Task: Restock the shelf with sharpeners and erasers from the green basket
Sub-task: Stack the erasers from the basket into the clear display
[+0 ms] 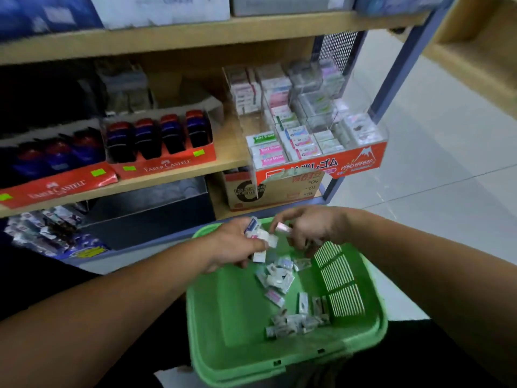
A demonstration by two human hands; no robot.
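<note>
I judge restocking midway: left hand (233, 246) fingers grip several erasers (261, 237), right hand (309, 228) pinches one; green basket (279, 363), lower centre, holds many more.

Green basket (212, 303): plastic, rectangular, slotted right wall, sitting low in front of the shelf (179, 175). Small wrapped packets on its floor, white and silvery with some pink: far heap (275, 278) mid-basket, near heap (299, 320) toward the front right. Erasers or sharpeners, too blurred to tell. Over the far rim, left hand (235, 247) grips a clutch of packets (260, 236); right hand (310, 228) pinches a single packet (282, 227), pinkish. On the shelf: clear eraser case (307, 127), red front, compartments stacked, at the right end; red sharpener trays (159, 141) to its left, dark sharpeners upright in rows.
</note>
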